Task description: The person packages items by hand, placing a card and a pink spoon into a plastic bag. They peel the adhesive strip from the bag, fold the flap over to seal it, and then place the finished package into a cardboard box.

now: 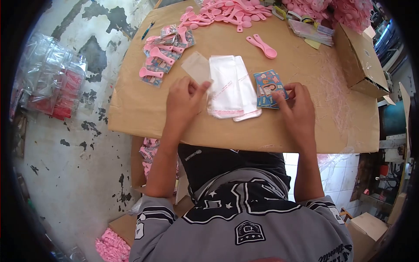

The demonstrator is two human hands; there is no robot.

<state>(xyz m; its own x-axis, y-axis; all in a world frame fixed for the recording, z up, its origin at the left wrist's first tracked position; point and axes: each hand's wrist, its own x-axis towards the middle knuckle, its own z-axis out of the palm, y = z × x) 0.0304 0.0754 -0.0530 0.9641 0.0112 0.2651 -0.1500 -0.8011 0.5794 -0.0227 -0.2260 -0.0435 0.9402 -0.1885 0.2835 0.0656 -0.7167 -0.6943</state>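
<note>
Pinched between the thumb and fingers of my left hand (187, 94) is a small clear bag (196, 66), held just left of a stack of clear plastic bags (224, 87). My right hand (299, 104) has its thumb and fingers closed on the right edge of the blue printed cards (269, 85), which lie on the brown table beside the bag stack. Two pink spoons (263, 46) lie crossed above the cards. Packed pink spoons with cards (160, 59) form a pile at the upper left.
A heap of loose pink spoons (227, 13) covers the table's (174, 124) far edge. An open cardboard box (360, 61) and tape rolls (307, 21) sit at the right. Plastic-wrapped bags (52, 78) are left of the table; a pen (148, 30) lies upper left.
</note>
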